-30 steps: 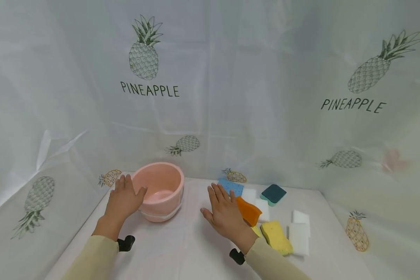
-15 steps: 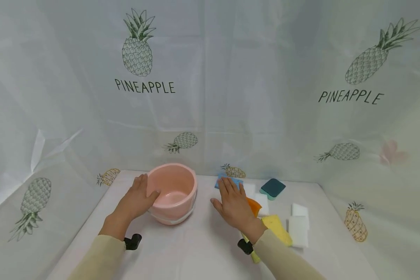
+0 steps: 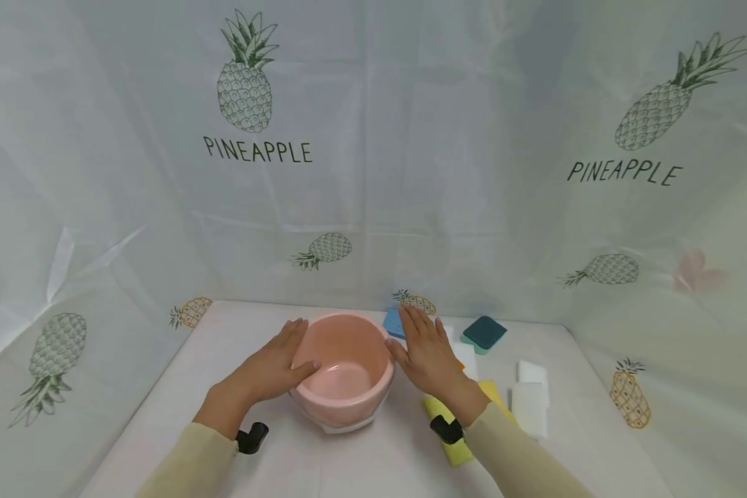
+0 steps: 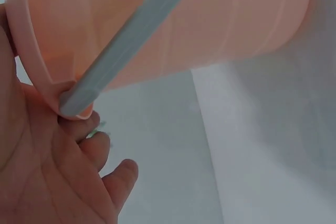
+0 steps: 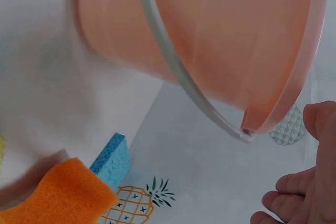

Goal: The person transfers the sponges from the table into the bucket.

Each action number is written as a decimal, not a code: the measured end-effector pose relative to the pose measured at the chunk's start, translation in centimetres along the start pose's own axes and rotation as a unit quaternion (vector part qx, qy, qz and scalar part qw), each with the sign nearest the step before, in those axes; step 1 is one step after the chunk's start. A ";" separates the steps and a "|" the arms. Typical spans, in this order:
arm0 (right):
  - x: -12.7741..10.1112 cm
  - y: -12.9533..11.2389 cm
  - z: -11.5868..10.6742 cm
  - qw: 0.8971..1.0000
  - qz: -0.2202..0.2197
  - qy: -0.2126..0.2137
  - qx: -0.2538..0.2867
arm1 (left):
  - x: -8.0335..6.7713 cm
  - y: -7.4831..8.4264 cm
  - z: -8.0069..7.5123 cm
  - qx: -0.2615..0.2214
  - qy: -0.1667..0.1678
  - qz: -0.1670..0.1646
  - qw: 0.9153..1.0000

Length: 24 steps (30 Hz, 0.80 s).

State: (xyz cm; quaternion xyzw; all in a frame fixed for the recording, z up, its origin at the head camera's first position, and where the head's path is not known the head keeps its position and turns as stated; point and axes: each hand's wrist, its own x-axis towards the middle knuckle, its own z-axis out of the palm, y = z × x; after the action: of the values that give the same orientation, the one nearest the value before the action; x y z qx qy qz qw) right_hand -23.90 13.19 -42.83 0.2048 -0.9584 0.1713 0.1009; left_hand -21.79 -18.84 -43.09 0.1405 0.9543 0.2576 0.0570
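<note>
Pineapple-print sheeting (image 3: pixel 373 173) covers the walls and the table (image 3: pixel 348 463) in the head view, where a pink bucket (image 3: pixel 342 366) sits mid-table, tipped slightly toward the person. At the bucket's left side, the left hand (image 3: pixel 274 370) lies with straight fingers against the wall and the thumb over the rim; at its right side, the right hand (image 3: pixel 429 353) presses flat, fingers extended and together. Just right of the bucket, past the right hand, lie a blue sponge (image 3: pixel 392 323), a dark teal sponge (image 3: pixel 485 333), 2 white sponges (image 3: pixel 529 398) and a yellow sponge (image 3: pixel 454 446) beneath the right forearm. From the left wrist, the bucket (image 4: pixel 173 24) fills the upper frame with its grey handle (image 4: pixel 126 35) crossing the wall; the left hand (image 4: pixel 47 177) meets the rim near the handle's pivot, fingers loosely bent and gripping nothing. From the right wrist, the bucket (image 5: pixel 236 35) is overhead with the handle (image 5: pixel 173 61) hanging free; the right hand's fingertips (image 5: pixel 294 198) are just below the rim, whether touching I cannot tell. Below the bucket lie the blue sponge (image 5: pixel 111 161) and an orange sponge (image 5: pixel 58 195), touching each other.
</note>
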 end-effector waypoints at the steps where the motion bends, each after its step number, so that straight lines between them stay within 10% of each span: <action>1: -0.2 0.0 -0.1 1.000 0.000 -0.004 0.000 | 0.0 0.2 0.1 -0.003 -0.003 0.008 1.000; 12: -2.9 0.3 -0.1 0.999 -0.009 -0.049 0.006 | -0.1 1.9 1.6 0.007 -0.004 0.080 0.997; 24: -4.8 0.2 -0.2 0.999 0.008 -0.051 -0.005 | -2.7 4.4 2.9 0.048 0.054 0.031 0.997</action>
State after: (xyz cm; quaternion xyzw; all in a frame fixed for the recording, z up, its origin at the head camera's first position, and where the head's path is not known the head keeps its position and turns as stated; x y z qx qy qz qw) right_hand -19.64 15.21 -43.97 0.2055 -0.9647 0.1567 0.0517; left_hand -17.62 -14.67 -43.21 0.1590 0.9624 0.2200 -0.0095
